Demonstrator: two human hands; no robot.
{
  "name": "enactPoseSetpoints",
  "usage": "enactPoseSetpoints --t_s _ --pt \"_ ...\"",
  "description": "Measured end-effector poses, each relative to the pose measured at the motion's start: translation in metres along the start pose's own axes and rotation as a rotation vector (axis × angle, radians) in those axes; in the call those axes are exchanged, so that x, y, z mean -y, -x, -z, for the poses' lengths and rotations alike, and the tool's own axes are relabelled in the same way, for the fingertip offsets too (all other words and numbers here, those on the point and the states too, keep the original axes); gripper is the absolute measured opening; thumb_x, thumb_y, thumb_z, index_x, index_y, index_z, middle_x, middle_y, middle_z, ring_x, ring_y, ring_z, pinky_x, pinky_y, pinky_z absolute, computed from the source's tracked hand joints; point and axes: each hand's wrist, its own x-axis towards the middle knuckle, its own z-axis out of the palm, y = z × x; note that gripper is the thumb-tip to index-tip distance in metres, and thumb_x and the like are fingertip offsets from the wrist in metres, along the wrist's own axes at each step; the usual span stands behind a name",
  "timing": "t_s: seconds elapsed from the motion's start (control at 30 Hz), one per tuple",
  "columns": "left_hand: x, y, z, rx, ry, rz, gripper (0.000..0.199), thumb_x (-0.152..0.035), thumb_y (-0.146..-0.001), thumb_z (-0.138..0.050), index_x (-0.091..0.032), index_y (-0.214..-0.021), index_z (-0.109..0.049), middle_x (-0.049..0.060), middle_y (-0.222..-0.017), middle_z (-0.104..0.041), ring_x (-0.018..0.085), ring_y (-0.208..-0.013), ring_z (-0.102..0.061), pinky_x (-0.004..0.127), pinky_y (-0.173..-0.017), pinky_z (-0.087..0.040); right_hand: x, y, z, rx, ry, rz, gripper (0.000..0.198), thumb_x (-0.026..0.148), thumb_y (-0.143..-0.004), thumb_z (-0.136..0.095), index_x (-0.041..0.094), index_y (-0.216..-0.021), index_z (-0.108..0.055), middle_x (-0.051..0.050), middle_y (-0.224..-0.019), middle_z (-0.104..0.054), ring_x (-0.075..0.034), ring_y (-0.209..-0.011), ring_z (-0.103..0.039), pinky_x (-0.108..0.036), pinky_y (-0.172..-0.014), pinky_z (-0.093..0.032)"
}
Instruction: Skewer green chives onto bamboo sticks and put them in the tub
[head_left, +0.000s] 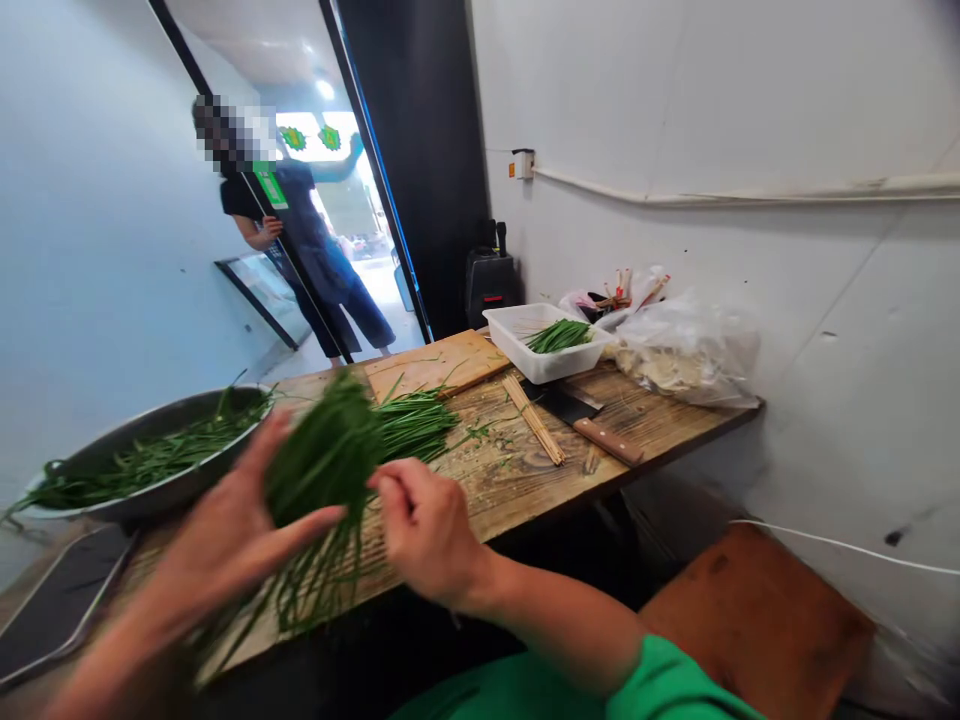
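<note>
A thick bunch of green chives [322, 455], blurred by motion, hangs between my two hands over the front of the wooden table [487, 490]. My left hand [232, 530] is at the bunch's left side, with thumb and fingers stretched apart; its fingertips are partly smeared. On the right side, my right hand [431, 535] is closed, with finger and thumb pinched at the edge of the chives. Behind the bunch, a pile of cut chives [416, 425] lies on the table. Loose stems trail down below both hands.
A large bowl [142, 505] of greens stands left. Farther right are bamboo skewers [534, 420], a cleaver [607, 440], a white tub [544, 372] with chives and a plastic bag [682, 350]. A cutting board [442, 362] lies at the back. A person [292, 230] stands in the doorway.
</note>
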Motion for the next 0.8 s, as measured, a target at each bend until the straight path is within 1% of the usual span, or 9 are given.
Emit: enactPoseSetpoints --t_s 0.07,0.13,0.2,0.27,0.4,0.5,0.6,0.67,0.8 --pt "-0.068 -0.039 -0.017 0.093 -0.050 -0.115 0.099 -0.062 -0.058 -0.055 -0.019 -0.137 -0.012 0.007 -0.137 -0.031 0.027 -0.123 -0.031 0.040 -0.102 -0.023 -0.037 0.011 0.009 -0.023 0.132 -0.122 0.023 0.017 -0.087 -0.034 0.016 -0.096 -0.055 -0.004 -0.085 -0.066 -0.014 -0.077 -0.062 -0.022 -0.068 -0.045" --pt "-0.118 -0.060 -0.037 0.180 -0.106 -0.139 0.100 -0.060 -0.055 -0.058 -0.013 -0.135 -0.020 0.015 -0.138 -0.027 0.031 -0.125 -0.026 0.047 -0.102 -0.014 -0.069 0.020 0.020 -0.002 0.358 -0.262 0.021 0.017 -0.086 -0.036 0.016 -0.092 -0.057 -0.006 -0.081 -0.067 -0.016 -0.076 -0.063 -0.024 -0.067 -0.044" --pt "-0.149 -0.068 -0.059 0.206 -0.102 -0.179 0.096 -0.057 -0.058 -0.056 -0.012 -0.135 -0.020 0.015 -0.140 -0.022 0.030 -0.128 -0.019 0.047 -0.103 -0.009 -0.091 0.025 0.031 0.051 0.602 -0.399 0.023 0.019 -0.087 -0.035 0.014 -0.088 -0.057 -0.008 -0.073 -0.067 -0.019 -0.069 -0.064 -0.026 -0.062 -0.043" --pt "-0.167 -0.072 -0.080 0.233 -0.062 -0.272 0.095 -0.054 -0.059 -0.056 -0.012 -0.135 -0.019 0.014 -0.141 -0.018 0.027 -0.130 -0.014 0.046 -0.104 -0.006 -0.103 0.026 0.039 0.107 0.758 -0.471 0.023 0.021 -0.086 -0.036 0.013 -0.084 -0.058 -0.010 -0.069 -0.066 -0.021 -0.066 -0.064 -0.027 -0.058 -0.042" --pt "-0.188 -0.082 -0.111 0.279 0.017 -0.329 0.087 -0.048 -0.065 -0.054 -0.009 -0.135 -0.019 0.015 -0.141 -0.017 0.026 -0.130 -0.014 0.044 -0.104 -0.006 -0.112 0.024 0.045 0.183 0.827 -0.448 0.020 0.019 -0.084 -0.040 0.014 -0.080 -0.060 -0.011 -0.072 -0.067 -0.022 -0.068 -0.064 -0.028 -0.057 -0.041" --pt "-0.192 -0.089 -0.119 0.352 0.069 -0.325 0.078 -0.044 -0.071 -0.048 -0.009 -0.135 -0.019 0.016 -0.140 -0.019 0.025 -0.130 -0.016 0.043 -0.104 -0.010 -0.114 0.023 0.059 0.255 0.836 -0.390 0.023 0.027 -0.086 -0.040 0.015 -0.082 -0.059 -0.010 -0.072 -0.066 -0.021 -0.067 -0.063 -0.027 -0.057 -0.040" --pt "-0.190 -0.090 -0.117 0.458 0.134 -0.350 0.081 -0.054 -0.072 -0.045 -0.011 -0.135 -0.019 0.016 -0.140 -0.020 0.025 -0.130 -0.016 0.043 -0.103 -0.013 -0.122 0.020 0.097 0.211 0.956 -0.386 0.028 0.032 -0.089 -0.033 0.016 -0.089 -0.056 -0.010 -0.076 -0.064 -0.021 -0.071 -0.061 -0.029 -0.062 -0.040" --pt "-0.188 -0.089 -0.114 0.491 0.163 -0.358 0.080 -0.058 -0.073 -0.040 -0.011 -0.135 -0.020 0.016 -0.140 -0.020 0.025 -0.130 -0.016 0.042 -0.104 -0.013 -0.132 0.016 0.128 0.156 1.101 -0.379 0.021 0.027 -0.086 -0.040 0.015 -0.096 -0.054 -0.013 -0.090 -0.061 -0.023 -0.087 -0.057 -0.032 -0.072 -0.038" --pt "-0.189 -0.087 -0.112 0.492 0.175 -0.358 0.075 -0.054 -0.077 -0.036 -0.010 -0.135 -0.021 0.016 -0.141 -0.017 0.025 -0.130 -0.013 0.042 -0.104 -0.012 -0.156 0.005 0.170 0.298 1.218 -0.476 0.029 0.020 -0.080 -0.046 0.011 -0.108 -0.049 -0.016 -0.096 -0.057 -0.026 -0.093 -0.053 -0.035 -0.077 -0.036"
